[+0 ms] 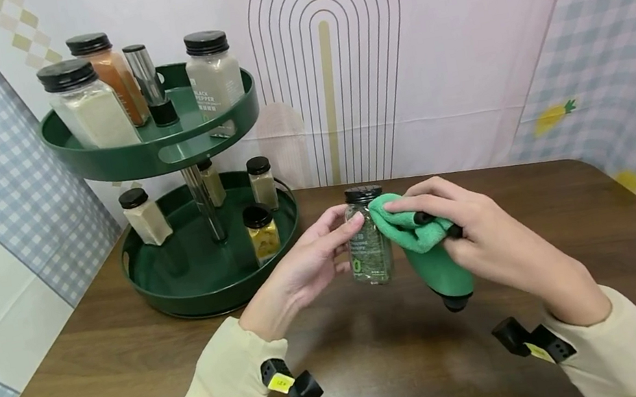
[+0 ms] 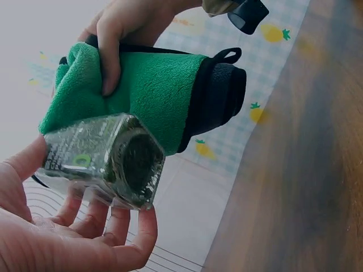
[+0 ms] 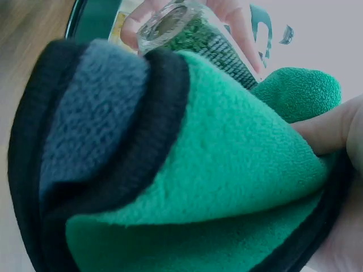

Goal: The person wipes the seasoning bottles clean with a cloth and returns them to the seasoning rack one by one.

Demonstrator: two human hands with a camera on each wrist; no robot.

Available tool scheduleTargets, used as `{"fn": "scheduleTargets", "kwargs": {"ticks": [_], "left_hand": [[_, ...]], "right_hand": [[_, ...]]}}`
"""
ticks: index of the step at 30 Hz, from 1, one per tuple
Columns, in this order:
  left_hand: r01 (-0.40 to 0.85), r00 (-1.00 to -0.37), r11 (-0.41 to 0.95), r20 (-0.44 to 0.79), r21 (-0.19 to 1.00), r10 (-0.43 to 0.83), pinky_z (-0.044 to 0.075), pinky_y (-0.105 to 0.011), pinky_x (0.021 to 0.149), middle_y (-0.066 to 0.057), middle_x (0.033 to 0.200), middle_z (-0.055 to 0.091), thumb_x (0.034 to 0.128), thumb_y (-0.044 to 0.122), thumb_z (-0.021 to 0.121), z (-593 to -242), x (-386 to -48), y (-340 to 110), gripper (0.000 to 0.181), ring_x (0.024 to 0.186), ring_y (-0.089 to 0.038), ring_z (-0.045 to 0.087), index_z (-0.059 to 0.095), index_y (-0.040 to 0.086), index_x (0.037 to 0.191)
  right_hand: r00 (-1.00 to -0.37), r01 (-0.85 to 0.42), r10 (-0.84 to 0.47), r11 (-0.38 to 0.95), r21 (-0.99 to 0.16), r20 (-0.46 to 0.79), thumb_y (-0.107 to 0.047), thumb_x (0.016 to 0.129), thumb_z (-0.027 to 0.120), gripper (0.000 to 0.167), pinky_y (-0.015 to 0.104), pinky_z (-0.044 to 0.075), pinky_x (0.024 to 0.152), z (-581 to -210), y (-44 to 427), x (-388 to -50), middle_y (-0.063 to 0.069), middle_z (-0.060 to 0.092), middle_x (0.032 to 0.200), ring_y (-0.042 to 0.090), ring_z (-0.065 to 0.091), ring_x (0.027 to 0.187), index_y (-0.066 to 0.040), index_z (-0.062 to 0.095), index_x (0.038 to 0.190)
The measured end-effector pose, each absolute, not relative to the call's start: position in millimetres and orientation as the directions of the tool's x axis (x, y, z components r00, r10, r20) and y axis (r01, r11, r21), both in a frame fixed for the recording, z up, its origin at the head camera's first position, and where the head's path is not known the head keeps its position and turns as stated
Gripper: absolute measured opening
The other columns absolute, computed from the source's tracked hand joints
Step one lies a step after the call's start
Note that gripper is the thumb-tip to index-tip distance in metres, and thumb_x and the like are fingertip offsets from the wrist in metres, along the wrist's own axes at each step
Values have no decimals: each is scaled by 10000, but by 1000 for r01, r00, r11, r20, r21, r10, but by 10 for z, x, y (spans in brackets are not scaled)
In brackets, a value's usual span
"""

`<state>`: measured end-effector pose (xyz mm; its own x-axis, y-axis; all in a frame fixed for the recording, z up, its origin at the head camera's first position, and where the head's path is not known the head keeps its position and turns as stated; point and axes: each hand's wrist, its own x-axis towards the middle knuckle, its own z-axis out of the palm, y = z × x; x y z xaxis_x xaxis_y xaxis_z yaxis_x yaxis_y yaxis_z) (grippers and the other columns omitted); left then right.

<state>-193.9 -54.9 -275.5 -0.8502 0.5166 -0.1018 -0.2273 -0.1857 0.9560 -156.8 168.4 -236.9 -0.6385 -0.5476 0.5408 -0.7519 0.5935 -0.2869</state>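
A clear spice jar (image 1: 370, 246) with a black lid and green dried herb inside is held above the table by my left hand (image 1: 316, 254). In the left wrist view the thumb and fingers grip the jar (image 2: 96, 158), its base facing the camera. My right hand (image 1: 480, 235) holds a folded green cloth (image 1: 434, 263) with black edging. The cloth touches the jar's upper right side just below the lid. Seen from the right wrist, the cloth (image 3: 227, 158) hangs in folds and covers part of the jar (image 3: 198, 39).
Left of the hands stands a two-tier green turntable rack (image 1: 185, 306). Its upper tray (image 1: 119, 162) bears larger jars, including a black pepper jar (image 1: 215, 83), and several small jars stand on the lower one. The brown wooden table (image 1: 346, 374) ends at a patterned backdrop (image 1: 457, 51).
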Motion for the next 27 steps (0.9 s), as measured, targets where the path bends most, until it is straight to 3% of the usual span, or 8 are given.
{"fn": "scheduleTargets", "kwargs": {"ticks": [6, 14, 20, 27], "left_hand": [[-246, -868, -201, -124, 948, 480, 368, -404, 891, -30, 1138, 511, 975, 240, 470, -2774, -1948, -541, 307, 1088, -200, 451, 402, 175, 1268], [-255, -882, -236, -126, 937, 454, 432, -353, 804, -38, 1171, 493, 984, 270, 453, -2807, -1984, -545, 361, 1027, -168, 477, 380, 157, 1319], [-258, -885, -229, -134, 939, 447, 444, -355, 813, -70, 1240, 482, 985, 287, 449, -2809, -1994, -545, 384, 1089, -187, 478, 379, 149, 1336], [-253, -881, -233, -125, 939, 456, 448, -346, 825, -67, 1211, 490, 993, 272, 430, -2818, -1995, -554, 389, 1065, -183, 497, 368, 128, 1349]], "right_hand": [[-654, -748, -596, 600, -283, 467, 204, 669, 419, 721, 244, 428, 751, -2384, 1695, -1566, -41, 538, 1168, 97, 540, 975, -236, 607, 1208], [-657, -754, -694, 589, -292, 296, 196, 671, 396, 731, 290, 446, 782, -2383, 1691, -1539, -59, 530, 1159, 90, 525, 1012, -273, 607, 1190], [-663, -745, -718, 605, -280, 213, 193, 675, 404, 737, 274, 444, 783, -2387, 1689, -1520, -124, 538, 1100, 56, 513, 988, -317, 617, 1163], [-664, -741, -730, 614, -272, 162, 172, 716, 426, 695, 263, 445, 771, -2372, 1707, -1500, -157, 540, 1061, 41, 511, 946, -346, 631, 1130]]}}
